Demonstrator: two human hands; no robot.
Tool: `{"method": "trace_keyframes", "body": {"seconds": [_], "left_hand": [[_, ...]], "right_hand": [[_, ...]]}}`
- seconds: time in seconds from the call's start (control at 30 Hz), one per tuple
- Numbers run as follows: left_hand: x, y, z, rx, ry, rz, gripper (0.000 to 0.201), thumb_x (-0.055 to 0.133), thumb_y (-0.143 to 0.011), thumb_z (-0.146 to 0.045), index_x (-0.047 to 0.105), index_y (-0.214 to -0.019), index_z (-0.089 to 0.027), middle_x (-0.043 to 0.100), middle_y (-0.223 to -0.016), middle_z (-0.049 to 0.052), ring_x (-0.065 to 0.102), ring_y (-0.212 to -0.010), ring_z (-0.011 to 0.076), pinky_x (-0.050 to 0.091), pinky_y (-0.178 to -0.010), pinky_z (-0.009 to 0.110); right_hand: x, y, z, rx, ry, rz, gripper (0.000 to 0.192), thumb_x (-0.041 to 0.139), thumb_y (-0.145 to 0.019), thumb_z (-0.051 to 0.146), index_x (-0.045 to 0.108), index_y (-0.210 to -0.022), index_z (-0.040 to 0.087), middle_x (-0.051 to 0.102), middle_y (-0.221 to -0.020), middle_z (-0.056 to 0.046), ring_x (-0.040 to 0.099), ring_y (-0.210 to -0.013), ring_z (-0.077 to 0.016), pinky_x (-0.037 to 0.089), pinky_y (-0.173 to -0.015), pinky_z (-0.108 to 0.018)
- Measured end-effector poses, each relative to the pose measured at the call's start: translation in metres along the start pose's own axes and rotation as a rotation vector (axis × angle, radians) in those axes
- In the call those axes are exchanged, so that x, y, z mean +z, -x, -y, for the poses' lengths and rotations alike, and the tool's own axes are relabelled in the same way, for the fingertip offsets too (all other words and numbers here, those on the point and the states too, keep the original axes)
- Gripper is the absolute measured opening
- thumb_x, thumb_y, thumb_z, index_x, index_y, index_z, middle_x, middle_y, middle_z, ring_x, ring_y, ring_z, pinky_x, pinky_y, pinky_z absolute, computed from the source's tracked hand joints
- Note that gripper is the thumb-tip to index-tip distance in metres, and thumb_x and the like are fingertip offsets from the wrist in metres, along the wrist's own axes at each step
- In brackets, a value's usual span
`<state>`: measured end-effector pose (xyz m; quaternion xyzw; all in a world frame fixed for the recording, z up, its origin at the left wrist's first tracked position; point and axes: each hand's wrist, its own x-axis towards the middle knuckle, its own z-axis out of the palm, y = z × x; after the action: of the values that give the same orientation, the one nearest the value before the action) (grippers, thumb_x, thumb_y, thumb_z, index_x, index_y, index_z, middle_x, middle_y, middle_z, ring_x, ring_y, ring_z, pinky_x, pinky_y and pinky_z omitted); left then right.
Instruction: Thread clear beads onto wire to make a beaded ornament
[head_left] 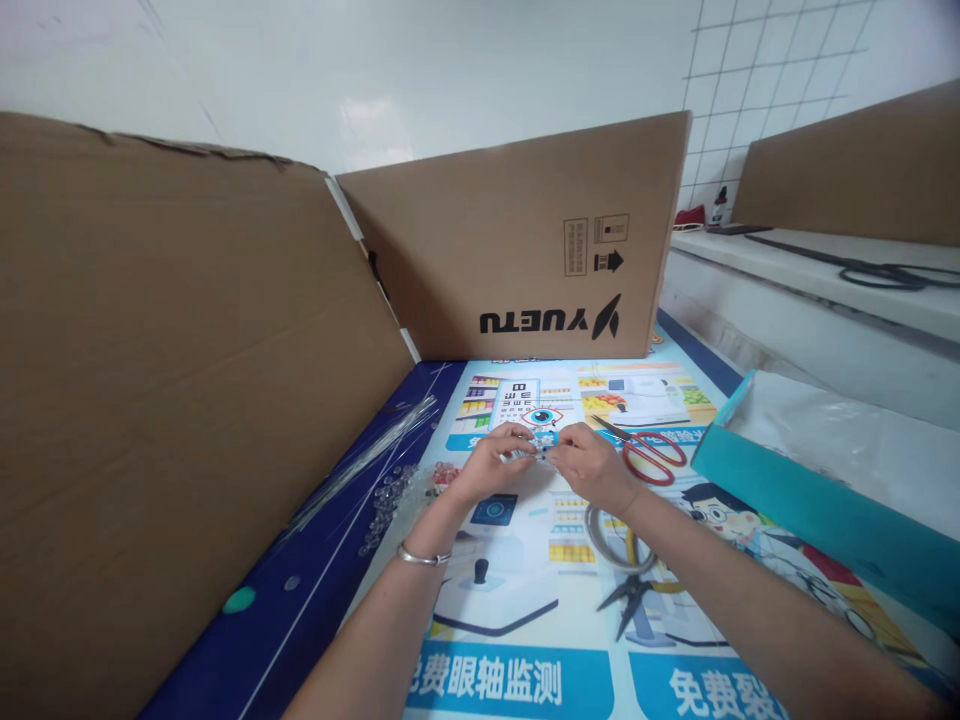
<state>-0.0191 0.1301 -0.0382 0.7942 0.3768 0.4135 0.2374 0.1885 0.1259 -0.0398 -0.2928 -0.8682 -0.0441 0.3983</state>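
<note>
My left hand [495,462] and my right hand [596,468] meet over the printed mat, fingertips pinched close together. Between them is a small beaded piece [541,447] of clear beads; its finer details are too small to make out. Red-handled scissors [651,456] lie just right of my right hand. Under my right forearm are a roll of tape [600,535] and yellow-handled pliers [631,598], both partly covered. Left of my left wrist, loose clear beads [386,505] and a few red beads [444,474] lie in a patch.
Tall cardboard panels [525,230] stand behind and to the left. A bundle of thin clear strands [360,465] lies along the left panel, with a green lump [240,600] nearer me. An open teal box [810,500] with plastic lining sits at the right.
</note>
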Motion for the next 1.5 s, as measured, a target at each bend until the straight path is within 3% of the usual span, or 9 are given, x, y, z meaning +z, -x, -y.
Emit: {"method": "trace_keyframes", "body": {"seconds": [0.27,1.07,1.27,1.4,1.5], "left_hand": [[0.001,0.000,0.001,0.016,0.013,-0.008,0.010,0.063,-0.074,-0.024,0.069,-0.082,-0.021,0.058,-0.099,0.007,0.055,-0.096,0.0175,0.042,-0.089,0.034],[0.006,0.001,-0.001,0.012,0.024,-0.051,0.007,0.060,-0.076,-0.022,0.067,-0.079,-0.020,0.057,-0.097,0.007,0.054,-0.095,0.0175,0.042,-0.087,0.033],[0.004,0.000,0.001,0.019,0.001,-0.056,0.008,0.060,-0.076,-0.021,0.067,-0.080,-0.020,0.058,-0.097,0.006,0.055,-0.095,0.0170,0.043,-0.087,0.033],[0.000,0.001,0.008,0.015,-0.012,-0.094,0.010,0.060,-0.076,-0.022,0.067,-0.083,-0.020,0.058,-0.099,0.007,0.054,-0.097,0.0178,0.043,-0.087,0.033],[-0.004,0.001,0.015,-0.003,-0.021,-0.150,0.011,0.059,-0.076,-0.023,0.067,-0.083,-0.020,0.057,-0.101,0.007,0.054,-0.096,0.0185,0.044,-0.083,0.033]], "right_hand": [[-0.002,-0.002,0.003,0.006,-0.001,-0.004,0.018,0.047,-0.084,0.015,0.064,-0.080,0.019,0.052,-0.084,-0.006,0.048,-0.079,-0.0160,0.043,-0.071,-0.028],[-0.002,-0.002,0.003,0.022,-0.012,-0.011,0.017,0.048,-0.084,0.016,0.064,-0.081,0.020,0.053,-0.087,-0.007,0.049,-0.082,-0.0170,0.045,-0.073,-0.030],[-0.001,-0.004,-0.001,0.027,-0.067,-0.057,0.020,0.050,-0.082,0.016,0.061,-0.098,0.020,0.055,-0.096,-0.008,0.051,-0.093,-0.0191,0.045,-0.081,-0.034],[-0.022,-0.016,-0.022,0.081,-0.098,-0.120,0.018,0.050,-0.083,0.020,0.061,-0.098,0.021,0.060,-0.093,-0.006,0.053,-0.092,-0.0183,0.044,-0.082,-0.034],[-0.054,-0.026,-0.042,0.214,-0.016,0.025,0.015,0.047,-0.085,0.020,0.062,-0.088,0.020,0.062,-0.086,-0.004,0.056,-0.084,-0.0157,0.043,-0.074,-0.028]]}}
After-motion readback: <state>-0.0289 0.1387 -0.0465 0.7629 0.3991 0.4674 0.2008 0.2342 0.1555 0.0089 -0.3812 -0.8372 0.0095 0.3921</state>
